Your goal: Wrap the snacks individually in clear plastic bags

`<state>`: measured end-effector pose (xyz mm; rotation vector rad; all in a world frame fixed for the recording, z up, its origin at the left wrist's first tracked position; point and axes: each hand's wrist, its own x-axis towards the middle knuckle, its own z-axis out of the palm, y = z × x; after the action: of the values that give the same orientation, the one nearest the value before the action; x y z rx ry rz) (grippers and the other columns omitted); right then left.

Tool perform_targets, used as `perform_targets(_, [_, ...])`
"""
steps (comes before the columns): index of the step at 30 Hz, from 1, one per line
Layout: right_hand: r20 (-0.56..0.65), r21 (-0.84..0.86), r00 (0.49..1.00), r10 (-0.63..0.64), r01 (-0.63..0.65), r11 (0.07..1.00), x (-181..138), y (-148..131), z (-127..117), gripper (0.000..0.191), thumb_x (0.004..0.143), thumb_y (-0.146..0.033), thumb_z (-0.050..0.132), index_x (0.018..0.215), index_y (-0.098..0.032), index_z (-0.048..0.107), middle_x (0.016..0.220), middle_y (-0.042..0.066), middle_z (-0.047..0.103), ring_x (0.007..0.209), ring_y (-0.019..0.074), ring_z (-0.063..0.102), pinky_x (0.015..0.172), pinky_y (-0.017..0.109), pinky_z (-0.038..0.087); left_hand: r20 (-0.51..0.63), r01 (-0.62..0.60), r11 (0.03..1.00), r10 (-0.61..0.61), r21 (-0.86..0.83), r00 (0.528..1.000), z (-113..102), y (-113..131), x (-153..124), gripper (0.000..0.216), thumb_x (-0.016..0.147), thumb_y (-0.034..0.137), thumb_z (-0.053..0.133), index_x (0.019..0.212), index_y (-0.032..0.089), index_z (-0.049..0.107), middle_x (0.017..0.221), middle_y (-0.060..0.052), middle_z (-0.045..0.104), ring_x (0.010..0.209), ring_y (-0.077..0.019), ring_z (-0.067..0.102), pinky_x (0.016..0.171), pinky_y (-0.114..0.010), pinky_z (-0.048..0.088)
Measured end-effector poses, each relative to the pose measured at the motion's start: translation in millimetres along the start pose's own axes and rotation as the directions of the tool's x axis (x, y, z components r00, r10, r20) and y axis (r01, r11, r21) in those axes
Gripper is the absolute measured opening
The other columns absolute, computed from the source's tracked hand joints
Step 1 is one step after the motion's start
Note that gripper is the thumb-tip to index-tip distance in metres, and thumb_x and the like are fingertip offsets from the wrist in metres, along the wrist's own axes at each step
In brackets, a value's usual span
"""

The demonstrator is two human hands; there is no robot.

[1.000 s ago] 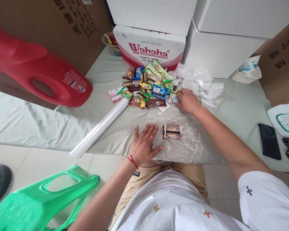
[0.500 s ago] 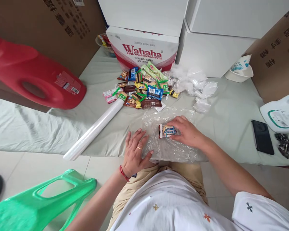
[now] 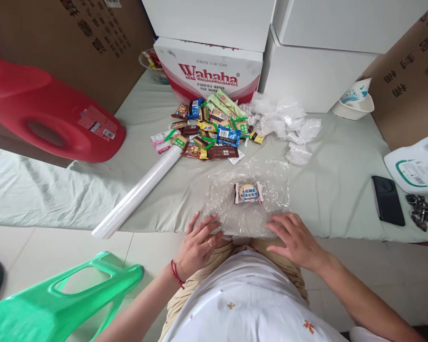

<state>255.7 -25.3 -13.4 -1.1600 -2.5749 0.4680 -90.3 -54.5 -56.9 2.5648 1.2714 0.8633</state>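
A sheet of clear plastic wrap (image 3: 267,178) lies on the pale cloth near the front edge. Two small snack packets (image 3: 248,193) are stacked at its middle, the top one white and blue. My left hand (image 3: 198,242) rests at the sheet's near left corner, fingers bent onto the film. My right hand (image 3: 295,237) sits at the near right corner, fingers curled on the film's edge. Neither hand touches the packets. A pile of several wrapped snacks (image 3: 210,130) lies farther back.
A roll of plastic wrap (image 3: 139,192) lies to the left. Crumpled film (image 3: 288,123) sits behind the sheet. A red jug (image 3: 46,118), Wahaha carton (image 3: 209,73), white boxes (image 3: 317,61), paper cup (image 3: 353,99), phone (image 3: 388,199), keys (image 3: 421,211), white jug (image 3: 417,166) and green stool (image 3: 57,299) surround.
My right hand carried a packet from the pile, set it on the packet on the film, then drew back to the sheet's near right corner. My left hand slid toward me.
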Motion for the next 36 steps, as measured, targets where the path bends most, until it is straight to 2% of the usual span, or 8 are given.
perform_targets(5, [-0.179,0.038,0.973,0.145,-0.140,0.989,-27.7,-2.0,26.5,0.035,0.097,-0.017,0.057,0.124,-0.035,0.070,0.114,0.009,0.072,0.105,0.0311,0.063,0.089,0.053,0.058,-0.006,0.109,0.978,-0.112,-0.177,0.994,-7.9,-5.4,12.9,0.018,0.096,0.013,0.055,0.100,0.025,0.068,0.107,-0.004,0.079,0.122,-0.0189,0.070,0.123,-0.049,0.039])
perform_targets(12, [-0.237,0.296,0.953,0.190,-0.115,0.948,6.8,7.5,-14.8,0.017,0.100,-0.024,0.057,0.105,-0.031,0.071,0.094,0.006,0.073,0.091,0.0261,0.063,0.081,0.044,0.055,-0.056,0.187,0.936,-0.213,-0.299,0.975,-17.4,-9.4,37.3,0.011,0.100,0.019,0.054,0.101,0.023,0.064,0.100,-0.003,0.080,0.106,-0.0171,0.076,0.123,-0.052,0.041])
perform_targets(20, [-0.156,0.406,0.910,0.383,-0.295,0.865,63.7,30.4,-52.1,0.027,0.100,-0.045,0.056,0.094,-0.024,0.073,0.084,0.004,0.069,0.076,0.0189,0.062,0.071,0.030,0.048,-0.131,0.387,0.845,-0.460,-0.369,0.878,-14.3,-29.5,86.0,0.025,0.100,0.039,0.052,0.087,0.022,0.064,0.079,-0.001,0.073,0.083,-0.0177,0.073,0.106,-0.042,0.055])
perform_targets(24, [-0.077,0.458,0.867,0.492,-0.407,0.790,91.6,55.0,-44.9,0.032,0.094,-0.050,0.058,0.091,-0.022,0.074,0.080,0.002,0.070,0.069,0.0164,0.057,0.065,0.028,0.042,-0.066,0.546,0.778,-0.591,-0.310,0.804,-2.7,-49.2,111.6,0.030,0.098,0.046,0.050,0.091,0.021,0.066,0.077,-0.002,0.072,0.073,-0.0177,0.067,0.075,-0.031,0.054])
perform_targets(28, [0.028,0.415,0.840,0.542,-0.503,0.758,105.5,74.1,-27.6,0.032,0.087,-0.048,0.060,0.087,-0.019,0.074,0.073,0.001,0.068,0.061,0.0144,0.051,0.060,0.027,0.037,0.030,0.586,0.796,-0.589,-0.152,0.808,12.6,-63.3,126.3,0.019,0.090,0.036,0.055,0.088,0.021,0.067,0.077,-0.004,0.071,0.077,-0.0218,0.065,0.078,-0.035,0.052])
perform_targets(31, [0.064,0.374,0.835,0.547,-0.528,0.762,105.6,75.8,-18.1,0.029,0.085,-0.044,0.059,0.086,-0.019,0.074,0.069,0.001,0.066,0.060,0.0146,0.051,0.059,0.027,0.036,-0.099,0.514,0.856,-0.517,-0.054,0.850,14.6,-59.5,129.1,0.017,0.087,0.031,0.059,0.095,0.020,0.069,0.097,-0.011,0.071,0.099,-0.0294,0.064,0.092,-0.045,0.052])
perform_targets(34, [0.083,0.367,0.826,0.558,-0.545,0.753,102.5,71.0,-16.3,0.027,0.086,-0.043,0.058,0.087,-0.020,0.073,0.070,0.001,0.067,0.062,0.0152,0.054,0.060,0.026,0.037,-0.373,0.480,0.877,-0.435,0.031,0.819,5.2,-39.9,125.5,0.021,0.093,0.029,0.055,0.104,0.018,0.069,0.112,-0.016,0.067,0.116,-0.0322,0.060,0.102,-0.052,0.048])
perform_targets(36, [0.096,0.372,0.818,0.568,-0.558,0.741,101.0,68.1,-17.7,0.026,0.087,-0.043,0.057,0.087,-0.021,0.072,0.072,0.001,0.068,0.063,0.0155,0.055,0.060,0.026,0.038,-0.467,0.445,0.889,-0.350,0.107,0.812,-1.3,-20.9,120.0,0.020,0.094,0.027,0.055,0.106,0.020,0.070,0.115,-0.016,0.067,0.125,-0.0332,0.058,0.108,-0.056,0.043])
